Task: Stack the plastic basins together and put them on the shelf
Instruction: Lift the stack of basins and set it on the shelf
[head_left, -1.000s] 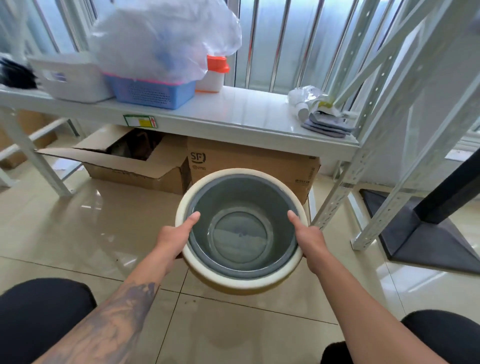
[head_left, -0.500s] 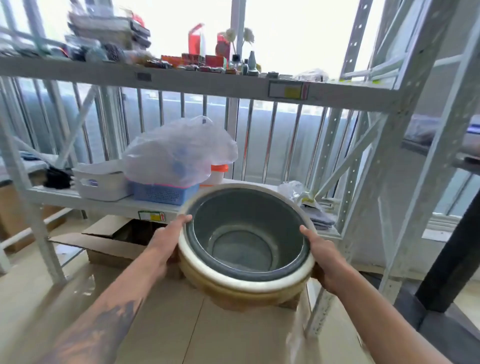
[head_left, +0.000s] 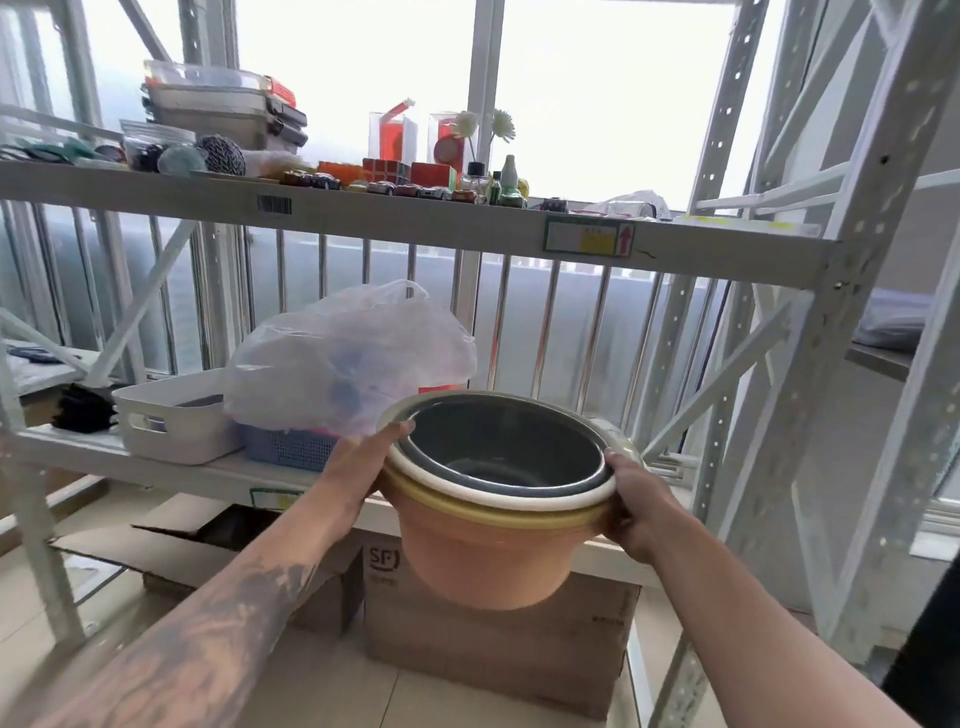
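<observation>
I hold a stack of nested plastic basins (head_left: 488, 561) in the air in front of the white metal shelf (head_left: 171, 467). The outer basin is peach-orange, with a yellow rim and a white rim inside it, and a dark grey basin innermost. My left hand (head_left: 363, 462) grips the stack's left rim. On the right rim is my right hand (head_left: 631, 504). The stack tilts slightly toward me and hangs at about the height of the middle shelf board, in front of its right part.
The middle shelf carries a white bin (head_left: 176, 421), a blue basket (head_left: 291, 447) under a clear plastic bag (head_left: 353, 358), and folded items behind the basins. The upper shelf (head_left: 415, 223) holds boxes, toys and bottles. Cardboard boxes (head_left: 498, 649) sit on the floor below.
Both hands lifted the stack from near the floor up to the middle shelf's height. My view rose, so the upper shelf now shows and the peach side of the outer basin is visible.
</observation>
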